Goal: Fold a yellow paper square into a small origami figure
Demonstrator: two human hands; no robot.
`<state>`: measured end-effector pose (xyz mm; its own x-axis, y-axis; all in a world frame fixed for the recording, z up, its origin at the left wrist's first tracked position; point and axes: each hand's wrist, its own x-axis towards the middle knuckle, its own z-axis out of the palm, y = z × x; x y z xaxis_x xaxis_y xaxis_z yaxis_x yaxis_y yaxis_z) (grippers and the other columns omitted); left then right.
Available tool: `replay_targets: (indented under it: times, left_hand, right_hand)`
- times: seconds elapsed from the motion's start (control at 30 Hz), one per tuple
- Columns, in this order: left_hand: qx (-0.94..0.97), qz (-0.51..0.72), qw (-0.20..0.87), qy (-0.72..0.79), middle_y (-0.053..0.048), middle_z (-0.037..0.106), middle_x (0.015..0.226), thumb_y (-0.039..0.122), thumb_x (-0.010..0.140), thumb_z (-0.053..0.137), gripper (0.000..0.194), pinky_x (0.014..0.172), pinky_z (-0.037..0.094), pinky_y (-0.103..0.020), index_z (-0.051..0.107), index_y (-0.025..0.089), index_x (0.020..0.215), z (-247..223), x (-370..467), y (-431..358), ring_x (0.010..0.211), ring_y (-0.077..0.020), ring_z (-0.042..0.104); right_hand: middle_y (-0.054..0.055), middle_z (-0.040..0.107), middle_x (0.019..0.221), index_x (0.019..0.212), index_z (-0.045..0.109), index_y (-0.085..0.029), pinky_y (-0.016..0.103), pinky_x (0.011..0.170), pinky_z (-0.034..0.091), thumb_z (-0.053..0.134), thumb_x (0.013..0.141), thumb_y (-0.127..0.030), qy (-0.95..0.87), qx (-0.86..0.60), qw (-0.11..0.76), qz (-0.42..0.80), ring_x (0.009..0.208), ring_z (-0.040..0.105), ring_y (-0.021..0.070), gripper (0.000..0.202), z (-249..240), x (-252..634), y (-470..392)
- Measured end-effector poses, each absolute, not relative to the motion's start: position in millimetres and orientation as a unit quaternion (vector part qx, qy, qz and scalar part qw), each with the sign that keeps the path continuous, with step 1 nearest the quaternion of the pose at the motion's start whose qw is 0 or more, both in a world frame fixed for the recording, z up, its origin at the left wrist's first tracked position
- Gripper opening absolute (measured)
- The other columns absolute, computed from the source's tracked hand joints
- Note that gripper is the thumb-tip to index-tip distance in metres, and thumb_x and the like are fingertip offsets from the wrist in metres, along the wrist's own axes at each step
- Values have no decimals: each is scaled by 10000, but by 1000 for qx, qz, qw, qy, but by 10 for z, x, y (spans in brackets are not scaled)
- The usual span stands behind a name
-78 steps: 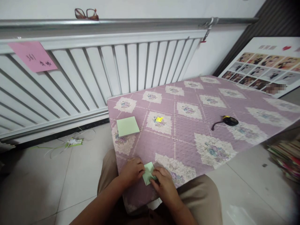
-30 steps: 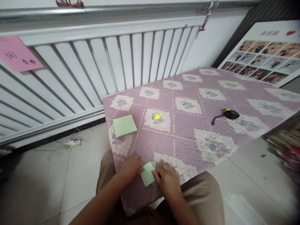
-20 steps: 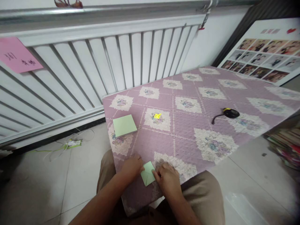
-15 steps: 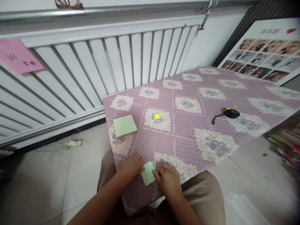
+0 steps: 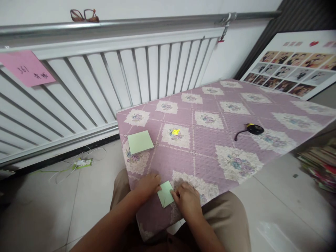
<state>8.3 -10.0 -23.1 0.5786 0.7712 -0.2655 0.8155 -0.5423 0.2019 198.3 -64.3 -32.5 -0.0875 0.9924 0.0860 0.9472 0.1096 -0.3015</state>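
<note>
A small square of folded light green paper (image 5: 165, 194) lies on the purple floral tablecloth near the table's front corner, one corner towards me. A crease line runs up from its lower corner. My left hand (image 5: 150, 183) is closed at its left edge, the thumb on the paper. At the right edge, my right hand (image 5: 187, 196) has its thumb on the paper and the other fingers curled on the cloth. Beyond my left hand sits a stack of light green paper (image 5: 140, 142). A small folded yellow paper piece (image 5: 175, 132) lies farther up the cloth.
A black and yellow object with a strap (image 5: 254, 129) rests on the right of the table (image 5: 183, 159). Behind stands a white radiator (image 5: 147, 71) with a pink note (image 5: 28, 68). Glasses (image 5: 84, 15) sit on the pipe above. A photo board (image 5: 291, 66) leans at the back right.
The view has tilted slightly upward, so the glasses show more fully. Both hands stay at the paper's edges with hardly any movement. The crease across the paper's middle looks fainter.
</note>
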Motion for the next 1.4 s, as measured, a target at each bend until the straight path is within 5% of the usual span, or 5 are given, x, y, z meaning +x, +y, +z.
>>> replay_targets:
  times: [0.4, 0.67, 1.1, 1.4]
  left_hand:
    - [983, 15, -1, 185, -24, 540, 858, 262, 949, 432, 150, 676, 339, -328, 551, 243, 1038, -217, 3, -172, 768, -185, 450]
    - [982, 23, -11, 186, -21, 546, 844, 291, 945, 452, 142, 654, 304, -319, 580, 232, 960, -292, -4, -161, 766, -177, 452]
    - [955, 17, 56, 290, -34, 565, 1227, 263, 968, 390, 281, 861, 342, -357, 485, 270, 1231, -259, -313, -345, 1072, -207, 485]
    - [930, 33, 93, 355, -30, 530, 1309, 188, 941, 430, 338, 950, 372, -366, 475, 236, 1272, -391, -344, -501, 1161, -224, 460]
  right_hand:
    - [31, 606, 744, 733, 583, -210, 332, 685, 402, 584, 823, -227, -744, -630, 211, 74, 747, 571, 216, 92, -488, 2076, -669]
    - [55, 665, 1078, 1133, 570, -203, 372, 905, 430, 396, 861, -85, -836, -491, 241, 50, 1004, 587, 199, 344, -570, 1964, -947]
    - [43, 632, 1213, 1252, 533, -248, 377, 950, 398, 438, 843, -71, -858, -472, 201, 40, 1105, 568, 216, 456, -714, 2032, -1054]
    - [39, 659, 1083, 1155, 584, -250, 379, 892, 440, 672, 735, -128, -828, -517, 141, 167, 996, 594, 232, 446, -438, 2111, -915]
